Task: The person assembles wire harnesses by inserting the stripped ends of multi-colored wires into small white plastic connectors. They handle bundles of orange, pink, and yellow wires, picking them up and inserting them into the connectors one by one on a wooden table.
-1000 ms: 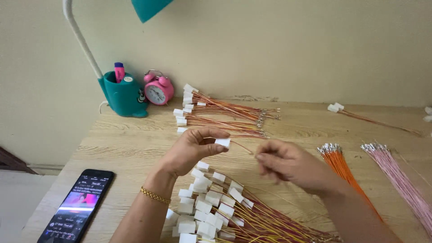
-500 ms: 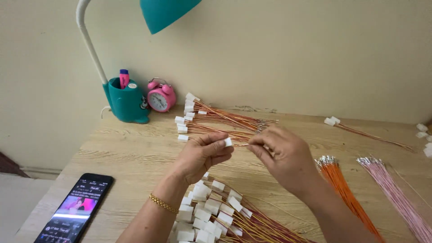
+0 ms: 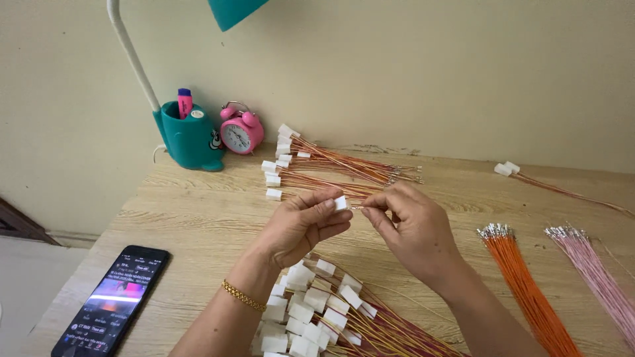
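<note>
My left hand [image 3: 301,225] pinches a small white plastic connector [image 3: 340,202] between thumb and fingertips, raised above the wooden desk [image 3: 178,211]. My right hand [image 3: 413,228] is just to its right, fingertips pinched on a thin wire end at the connector's side. Below both hands lies a pile of white connectors with orange and yellow wires [image 3: 317,314]. Behind the hands, a second bundle of connector-tipped wires [image 3: 317,165] is spread on the desk.
A black phone [image 3: 112,301] with a lit screen lies front left. At the back left stand a teal lamp base with pen holder [image 3: 188,135] and a pink alarm clock [image 3: 241,130]. Loose orange wires [image 3: 526,284] and pink wires [image 3: 595,274] lie right; another wired connector pair [image 3: 508,168] far right.
Both hands have come together and risen slightly; the right hand's fingertips now meet the connector held by the left. The view has tilted a little.
</note>
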